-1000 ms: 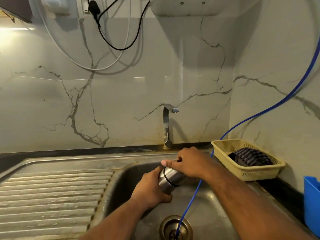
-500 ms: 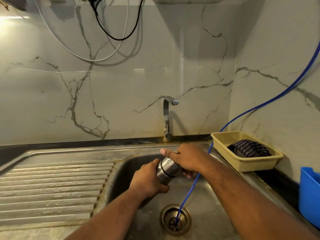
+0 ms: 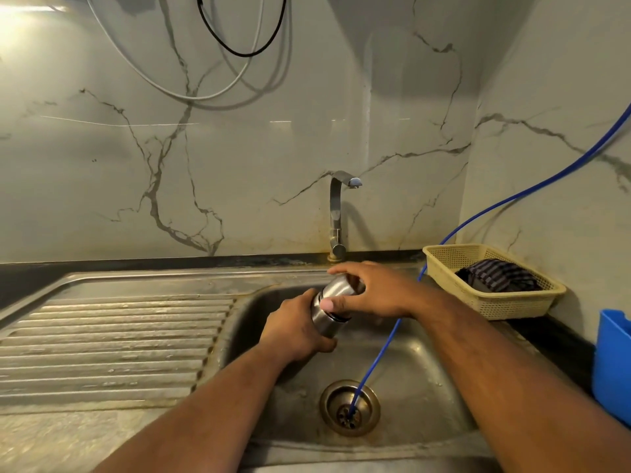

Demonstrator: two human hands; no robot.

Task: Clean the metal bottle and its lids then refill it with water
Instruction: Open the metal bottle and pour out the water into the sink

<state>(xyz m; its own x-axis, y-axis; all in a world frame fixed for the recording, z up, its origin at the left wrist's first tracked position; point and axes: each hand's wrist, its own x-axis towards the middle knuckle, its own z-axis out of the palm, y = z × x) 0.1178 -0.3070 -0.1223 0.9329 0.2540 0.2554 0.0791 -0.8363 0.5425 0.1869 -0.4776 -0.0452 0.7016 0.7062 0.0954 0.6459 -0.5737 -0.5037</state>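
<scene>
1. Over the sink (image 3: 430, 349) basin, the metal bottle (image 3: 326, 317) is held in the air, tilted so its top end points up and away towards the tap (image 3: 336, 213).
2. The left hand (image 3: 297, 332) is wrapped round the bottle's lower body. The right hand (image 3: 375, 291) is curled over the lid (image 3: 341, 285) at the top end, with its thumb lying along the dark seam where lid meets body.
3. Judging by this two-handed grip, the step in hand is twisting the lid off, an early part of the cleaning. No water runs from the tap, and the bottle looks closed.
4. The next move likely calls for the left hand to brace the body firmly while the right turns the lid. Smooth steel may slip in the palm, so the hold needs to be tight. The loosened lid then needs a place to rest.
5. A thin blue hose (image 3: 375, 356) comes down from the upper right, passes under the right wrist and ends in the drain (image 3: 350, 407). It lies near the hands and could get snagged.
6. Left of the basin is a ribbed steel draining board (image 3: 112, 336).
7. On the dark desk (image 3: 560, 339) to the right stands a yellow mesh basket (image 3: 495, 302) with a striped cloth (image 3: 498, 276) in it, and a blue container (image 3: 613, 356) sits at the frame's edge.
8. Veined marble wall (image 3: 239, 165) panels close the corner behind, with white and black cables (image 3: 239, 52) looping down from above.
</scene>
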